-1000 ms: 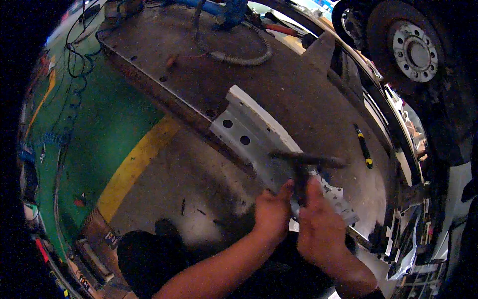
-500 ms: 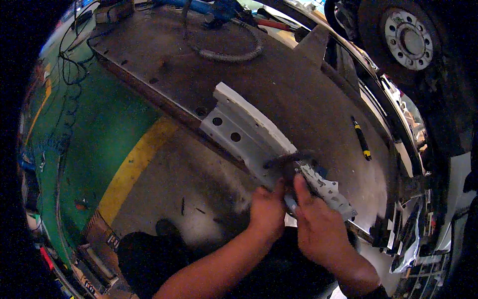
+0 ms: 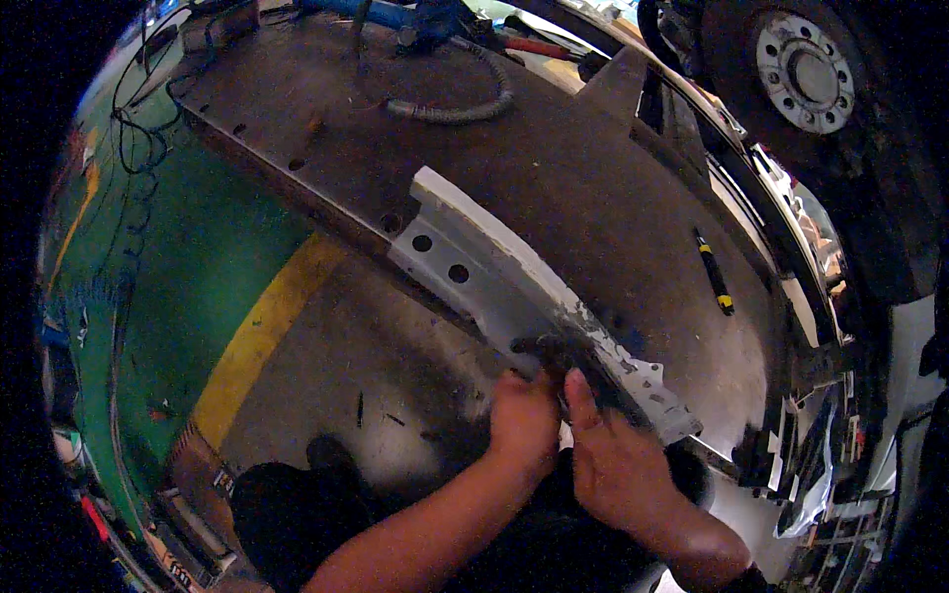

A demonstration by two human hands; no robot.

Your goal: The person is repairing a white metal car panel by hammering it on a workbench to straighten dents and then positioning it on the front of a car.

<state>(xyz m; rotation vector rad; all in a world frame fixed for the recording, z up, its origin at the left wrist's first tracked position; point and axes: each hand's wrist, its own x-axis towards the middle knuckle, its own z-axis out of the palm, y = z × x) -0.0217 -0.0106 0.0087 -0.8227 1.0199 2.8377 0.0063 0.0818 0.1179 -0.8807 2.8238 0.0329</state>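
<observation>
A long, pale metal bracket with round holes lies diagonally across the edge of a brown steel table, its lower right end flaked and perforated. A dark tool sits against the bracket's near side, its shape partly hidden. My left hand is closed around the tool's lower part, just left of my right hand, which grips the same tool with its index finger along it. The hands are close together by the bracket's near edge.
A black-and-yellow cutter lies to the right. A hose and blue equipment are at the back. A wheel hub stands top right, beside long panels. Cables hang at left over green floor with a yellow line.
Both hands and the tool have shifted down and slightly left. The tool's crossbar, clearly sticking out to the right earlier, now sits lower and shows less. The whole view has shifted slightly.
</observation>
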